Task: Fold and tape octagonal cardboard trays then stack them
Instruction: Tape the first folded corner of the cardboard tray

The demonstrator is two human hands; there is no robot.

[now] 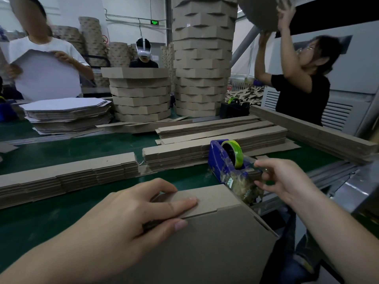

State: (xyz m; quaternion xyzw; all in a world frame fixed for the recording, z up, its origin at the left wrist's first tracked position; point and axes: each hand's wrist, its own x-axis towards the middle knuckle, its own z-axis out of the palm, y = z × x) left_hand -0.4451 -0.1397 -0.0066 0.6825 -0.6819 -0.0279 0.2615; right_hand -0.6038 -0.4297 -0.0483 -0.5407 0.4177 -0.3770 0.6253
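So the left hand (143, 212) was gripping the cardboard tray (215, 242) at the near edge of the green worktop (82, 148), fingers curled over the folded side wall and thumb pressed on the panel below. The right hand (287, 181) was over at the blue tape dispenser (221, 160) just beside the tray, thumb and forefinger curled around its front end. I couldn't tell if it actually had any tape. The green tape roll (235, 152) sat on top. Piles of cardboard strips (67, 175) lay across the worktop, with two stacks of finished trays (203, 68) at the far side.
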